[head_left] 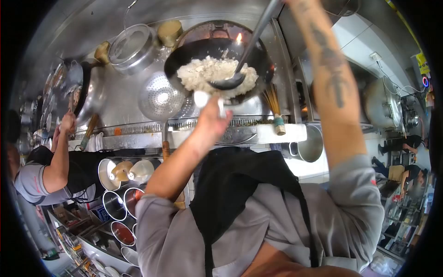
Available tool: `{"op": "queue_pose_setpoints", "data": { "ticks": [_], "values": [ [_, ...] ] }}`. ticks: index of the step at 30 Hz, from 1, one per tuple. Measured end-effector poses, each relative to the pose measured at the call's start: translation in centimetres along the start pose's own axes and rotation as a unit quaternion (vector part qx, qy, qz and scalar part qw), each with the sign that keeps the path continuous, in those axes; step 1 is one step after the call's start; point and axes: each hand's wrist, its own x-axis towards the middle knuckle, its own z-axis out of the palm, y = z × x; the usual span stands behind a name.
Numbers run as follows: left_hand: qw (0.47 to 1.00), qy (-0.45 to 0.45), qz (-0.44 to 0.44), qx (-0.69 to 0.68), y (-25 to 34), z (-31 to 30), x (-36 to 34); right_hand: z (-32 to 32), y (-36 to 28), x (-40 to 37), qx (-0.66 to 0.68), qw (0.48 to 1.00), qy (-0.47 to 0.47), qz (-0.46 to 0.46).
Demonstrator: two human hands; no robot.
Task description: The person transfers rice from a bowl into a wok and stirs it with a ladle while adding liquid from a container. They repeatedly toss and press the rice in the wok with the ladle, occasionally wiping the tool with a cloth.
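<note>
A black wok [174, 64] full of white rice [200, 69] is tilted over the burner, where a small flame shows behind it. My left hand [215, 121] is closed round a folded white cloth [202, 99] at the wok's near rim. At the top edge, only the base of my right hand [295, 3] shows; its fingers are out of view. The long handle of a metal ladle [259, 34] runs up to that hand. Its bowl rests in the rice.
A round perforated strainer [161, 96] lies left of the wok, with a lidded pot [132, 48] behind it. A bamboo brush [278, 121] leans on the right. Sauce containers [123, 233] stand lower left. Another person's arm [57, 159] works at a wok farther left.
</note>
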Motion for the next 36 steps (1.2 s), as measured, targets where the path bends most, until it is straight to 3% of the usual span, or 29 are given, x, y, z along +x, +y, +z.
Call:
{"op": "queue_pose_setpoints", "data": {
  "ticks": [1,2,4,7,10,11,12,14,18,20,22,25,26,27,29,31,33,36],
  "values": [
    [1.0,-0.016,-0.006,-0.024,0.9,-0.4,3.4,0.2,2.4,-0.8,0.004,1.0,0.016,-0.022],
    [0.995,-0.092,0.027,0.013,-0.2,-3.0,7.6,0.5,3.7,-2.6,-0.031,0.998,0.039,-0.032],
    [0.998,-0.055,0.026,0.021,-4.6,-8.1,10.1,1.1,5.1,-5.2,-0.049,0.996,0.049,-0.048],
    [0.997,-0.053,-0.016,0.055,-8.7,-12.1,4.7,2.0,0.5,-7.7,0.006,0.998,0.008,-0.068],
    [0.999,-0.041,0.003,0.015,-5.1,-7.6,5.2,2.6,-4.4,-9.5,-0.02,0.996,0.002,-0.088],
    [0.997,-0.053,0.062,0.015,-2.5,-4.6,5.2,3.2,-6.2,-9.8,0.017,0.994,0.022,-0.108],
    [0.997,-0.036,0.039,0.056,0.1,-3.9,8.9,3.6,-9.1,-10.7,0.002,0.994,-0.008,-0.112],
    [0.995,-0.078,0.026,0.054,1.5,-4.7,14.8,3.8,-12.8,-9.0,0.035,0.979,-0.023,-0.198],
    [0.997,-0.061,0.018,0.055,1.5,-4.9,16.8,4.8,-17.1,-8.7,0.054,0.947,-0.088,-0.303],
    [0.997,-0.052,0.022,0.053,1.3,-4.8,16.7,3.1,-14.4,-7.7,0.111,0.956,-0.147,-0.227],
    [0.997,-0.056,0.022,0.05,1.3,-4.6,16.6,1.3,-5.2,-7.0,0.075,0.974,-0.136,-0.166],
    [0.997,-0.056,0.032,0.04,1.0,-4.7,16.9,0.1,13.6,-3.3,-0.142,0.987,0.059,-0.042],
    [0.998,-0.035,0.026,0.05,1.1,-4.4,16.3,1.1,12.1,-1.5,-0.062,0.998,0.004,0.022],
    [0.998,-0.031,0.027,0.049,0.8,-4.7,15.8,3.2,8.0,-1.6,-0.084,0.996,0.027,0.005],
    [0.998,-0.032,0.039,0.034,1.0,-4.1,15.8,4.7,3.0,-0.2,-0.047,0.991,0.024,-0.123],
    [0.998,-0.032,0.038,0.041,0.9,-4.2,15.5,6.3,-1.9,-2.5,-0.009,0.984,-0.009,-0.176],
    [0.998,-0.012,0.031,0.046,1.0,-3.6,15.1,6.3,-0.9,-4.4,0.008,0.979,-0.078,-0.19],
    [0.999,0.004,0.023,0.034,0.1,-4.2,15.2,7.0,6.9,-2.3,-0.169,0.979,-0.082,-0.074]
  ]
}}
